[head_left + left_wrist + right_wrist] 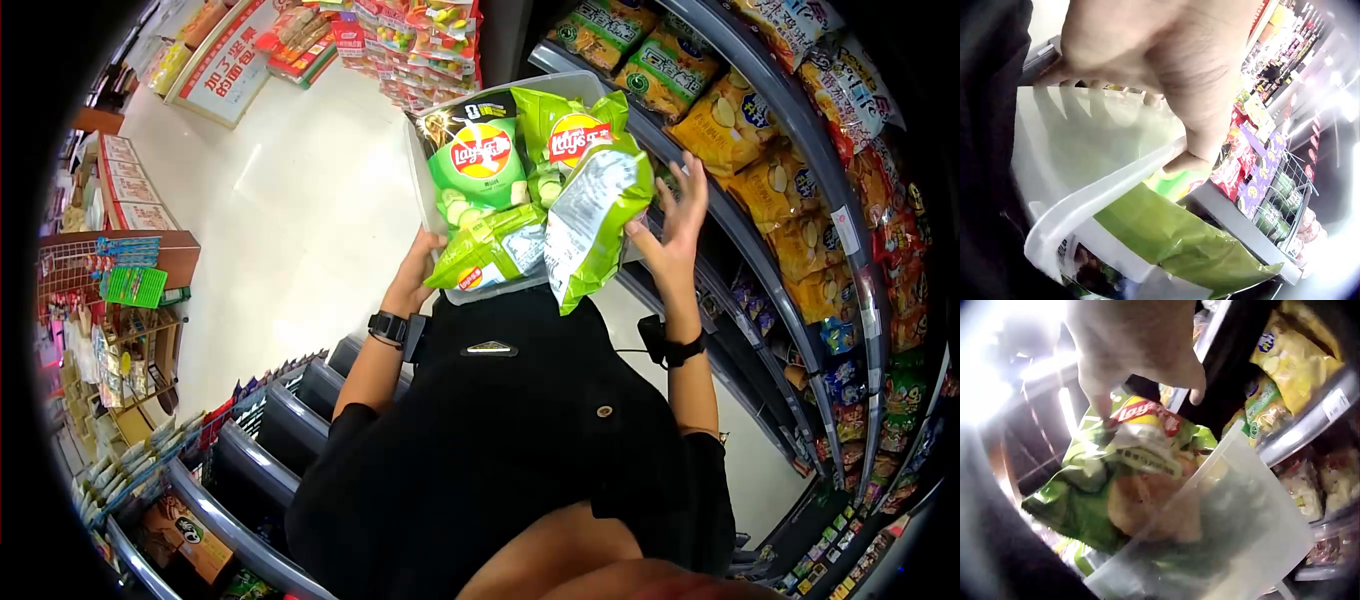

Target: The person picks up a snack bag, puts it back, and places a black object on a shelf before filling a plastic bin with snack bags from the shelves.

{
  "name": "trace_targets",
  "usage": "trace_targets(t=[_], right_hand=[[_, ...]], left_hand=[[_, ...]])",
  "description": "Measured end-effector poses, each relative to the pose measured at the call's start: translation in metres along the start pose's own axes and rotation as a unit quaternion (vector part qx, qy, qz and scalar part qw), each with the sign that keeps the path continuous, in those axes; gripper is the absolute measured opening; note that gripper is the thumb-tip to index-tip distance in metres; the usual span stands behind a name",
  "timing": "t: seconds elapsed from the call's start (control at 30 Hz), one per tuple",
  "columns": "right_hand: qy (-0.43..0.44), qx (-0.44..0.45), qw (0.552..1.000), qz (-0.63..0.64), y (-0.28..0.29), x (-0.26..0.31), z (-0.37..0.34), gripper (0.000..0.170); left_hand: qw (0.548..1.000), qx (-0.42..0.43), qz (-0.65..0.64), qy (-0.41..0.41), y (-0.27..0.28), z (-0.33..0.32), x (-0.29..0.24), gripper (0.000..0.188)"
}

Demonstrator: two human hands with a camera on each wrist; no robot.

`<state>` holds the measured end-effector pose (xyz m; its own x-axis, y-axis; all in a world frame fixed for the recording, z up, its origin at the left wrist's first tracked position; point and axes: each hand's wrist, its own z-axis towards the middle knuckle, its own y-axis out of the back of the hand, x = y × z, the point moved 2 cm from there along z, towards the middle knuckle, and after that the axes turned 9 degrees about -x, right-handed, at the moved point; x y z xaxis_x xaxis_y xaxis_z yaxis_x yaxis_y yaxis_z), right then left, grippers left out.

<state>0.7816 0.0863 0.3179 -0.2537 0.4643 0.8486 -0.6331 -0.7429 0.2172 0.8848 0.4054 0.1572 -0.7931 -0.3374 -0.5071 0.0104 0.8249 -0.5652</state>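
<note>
A translucent plastic bin [418, 190] full of chip bags is held against the body. My left hand [408, 275] grips its near left side; in the left wrist view the thumb lies over the rim [1110, 175] and the fingers go behind the wall. My right hand [677, 235] has its fingers spread, thumb beside a green chip bag [600, 215] that leans out over the bin's right side. A dark-topped green bag [475, 160], another green bag [570, 125] and a lime bag [490, 250] lie around it. In the right wrist view, the hand [1138, 347] is above a green bag [1091, 494].
Snack shelves [800, 110] curve along the right, holding yellow chip bags [730, 120]. Hanging candy packets [415, 45] are ahead. More shelving [250, 455] stands at lower left. Pale floor [290, 200] stretches between them, with a red-and-white sign [225, 75] beyond.
</note>
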Motion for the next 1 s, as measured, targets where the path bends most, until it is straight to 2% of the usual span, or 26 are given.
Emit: trace_targets(t=[0.03, 0.07, 0.1, 0.2, 0.3, 0.33, 0.4, 0.47, 0.5, 0.6, 0.63, 0.73, 0.8, 0.87, 0.9, 1.0], right_hand=[[-0.086, 0.056, 0.991, 0.086, 0.001, -0.015, 0.004, 0.11], [-0.172, 0.111, 0.964, 0.17, -0.001, -0.02, 0.007, 0.118], [-0.223, 0.16, 0.948, 0.163, -0.001, -0.021, 0.006, 0.125], [-0.196, 0.182, 0.959, 0.099, -0.006, -0.023, 0.006, 0.117], [-0.273, 0.136, 0.938, 0.164, -0.006, -0.022, 0.005, 0.106], [-0.251, 0.121, 0.95, 0.138, -0.003, -0.02, 0.004, 0.104], [-0.209, 0.092, 0.97, 0.083, 0.002, -0.007, 0.004, 0.099], [-0.187, 0.049, 0.98, 0.045, 0.002, 0.013, 0.003, 0.095], [-0.158, 0.026, 0.987, 0.023, 0.0, 0.021, 0.002, 0.095], [-0.082, -0.016, 0.995, -0.047, -0.008, 0.024, -0.002, 0.092], [-0.057, -0.019, 0.995, -0.082, -0.008, 0.01, -0.006, 0.092], [0.05, -0.029, 0.982, -0.177, -0.01, -0.013, -0.02, 0.088], [0.147, -0.027, 0.964, -0.222, -0.011, -0.032, -0.027, 0.086], [0.198, -0.023, 0.952, -0.234, -0.011, -0.039, -0.029, 0.084], [0.216, -0.023, 0.946, -0.242, -0.009, -0.043, -0.029, 0.084], [0.233, -0.018, 0.941, -0.244, -0.01, -0.046, -0.019, 0.081]], left_hand=[[1.0, 0.001, 0.006, -0.008, -0.005, -0.003, -0.002, 0.07], [1.0, 0.002, 0.011, -0.015, -0.009, -0.007, -0.004, 0.07], [1.0, 0.004, 0.017, -0.019, -0.011, -0.01, -0.004, 0.069], [1.0, -0.01, 0.025, -0.015, -0.011, -0.008, -0.005, 0.068], [1.0, 0.005, 0.006, -0.009, -0.007, 0.001, -0.002, 0.066], [1.0, 0.01, -0.003, -0.004, -0.005, 0.001, 0.001, 0.066], [1.0, -0.012, -0.01, -0.003, -0.01, -0.001, 0.001, 0.053], [0.999, -0.019, -0.014, -0.04, -0.017, -0.005, 0.0, 0.032], [0.999, -0.011, -0.019, -0.033, -0.017, -0.004, 0.0, 0.034], [1.0, 0.022, -0.003, -0.011, -0.015, -0.005, -0.004, 0.071], [0.999, 0.05, -0.008, -0.014, -0.01, -0.001, -0.002, 0.072], [0.998, 0.053, 0.007, -0.023, -0.011, -0.004, -0.005, 0.076], [0.998, 0.046, 0.037, -0.023, -0.016, -0.008, -0.009, 0.082], [0.997, 0.068, 0.038, -0.017, -0.008, -0.001, -0.008, 0.084], [0.998, 0.048, 0.021, -0.031, -0.008, -0.002, -0.008, 0.066], [0.999, 0.037, 0.012, -0.023, -0.006, 0.0, -0.002, 0.063]])
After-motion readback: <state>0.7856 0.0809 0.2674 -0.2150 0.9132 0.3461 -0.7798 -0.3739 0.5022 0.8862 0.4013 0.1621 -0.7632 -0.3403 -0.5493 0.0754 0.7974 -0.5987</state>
